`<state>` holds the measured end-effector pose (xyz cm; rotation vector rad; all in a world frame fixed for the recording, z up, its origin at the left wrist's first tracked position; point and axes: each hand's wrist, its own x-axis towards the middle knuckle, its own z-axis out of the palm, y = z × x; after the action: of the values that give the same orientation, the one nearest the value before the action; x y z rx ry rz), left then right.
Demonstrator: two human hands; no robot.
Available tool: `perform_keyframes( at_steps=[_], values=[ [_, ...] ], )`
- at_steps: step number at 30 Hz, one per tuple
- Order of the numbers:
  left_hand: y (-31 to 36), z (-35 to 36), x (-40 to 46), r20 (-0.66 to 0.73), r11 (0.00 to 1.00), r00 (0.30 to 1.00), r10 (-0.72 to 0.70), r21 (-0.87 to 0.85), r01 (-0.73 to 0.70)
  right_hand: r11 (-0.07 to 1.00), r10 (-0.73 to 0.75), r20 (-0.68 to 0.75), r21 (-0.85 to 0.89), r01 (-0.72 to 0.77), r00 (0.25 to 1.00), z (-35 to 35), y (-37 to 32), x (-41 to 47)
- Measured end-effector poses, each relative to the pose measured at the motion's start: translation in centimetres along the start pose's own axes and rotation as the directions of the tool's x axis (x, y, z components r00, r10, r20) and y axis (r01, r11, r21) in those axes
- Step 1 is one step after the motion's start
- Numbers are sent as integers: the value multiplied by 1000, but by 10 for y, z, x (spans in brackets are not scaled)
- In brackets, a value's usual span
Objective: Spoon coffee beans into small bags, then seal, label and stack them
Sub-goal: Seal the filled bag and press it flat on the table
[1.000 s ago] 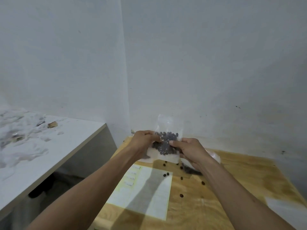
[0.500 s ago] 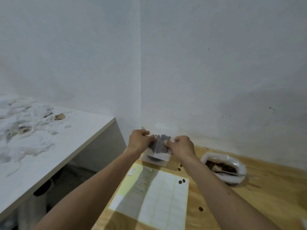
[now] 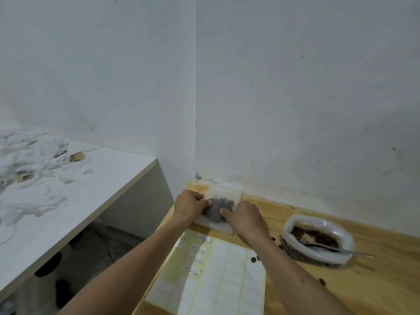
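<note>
Hands meet at the far corner of the wooden tabletop (image 3: 375, 292): the left hand (image 3: 189, 204) and the right hand (image 3: 244, 218) are both curled onto a small bag (image 3: 221, 204) of coffee beans, pinched by the fingers at its two sides atop a pile of white bags (image 3: 214, 226). At six o'clock from it a label sheet (image 3: 218, 280) is laid flat. At three o'clock an open bean bag (image 3: 317, 241) is stood, a spoon (image 3: 336, 248) resting in it, with loose beans (image 3: 255, 259) scattered between.

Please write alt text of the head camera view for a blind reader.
Both hands, left hand and right hand, pinch a small clear plastic bag of dark coffee beans at the wooden table's corner. A white label sheet lies nearer.
</note>
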<state>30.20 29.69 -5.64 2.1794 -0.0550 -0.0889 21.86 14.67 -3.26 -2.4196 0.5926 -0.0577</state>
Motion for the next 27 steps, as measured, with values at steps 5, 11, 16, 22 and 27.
perform_keyframes(
  at_steps=[5, 11, 16, 22, 27],
  values=[
    [0, 2, 2, 25, 1000, 1000, 9, 16, -9, 1000, -16, 15, 16, 16, 1000, -5, 1, -1],
    [23, -4, -27, -52, 978, 991, 123, 175, -112, 989, -143, -4, -33, 143, 990, -33, 3, -19],
    [53, 3, -61, -159, 940, 937, 312, 197, -279, 959, -266, -113, -129, 252, 957, -85, 14, -43],
    [110, 45, -111, -71, 851, 854, 516, 158, -501, 965, -174, -179, -228, 132, 968, -164, 61, -82],
    [156, 95, -161, 58, 752, 756, 652, 77, -654, 973, -17, -241, -229, -40, 970, -218, 124, -116]
  ],
)
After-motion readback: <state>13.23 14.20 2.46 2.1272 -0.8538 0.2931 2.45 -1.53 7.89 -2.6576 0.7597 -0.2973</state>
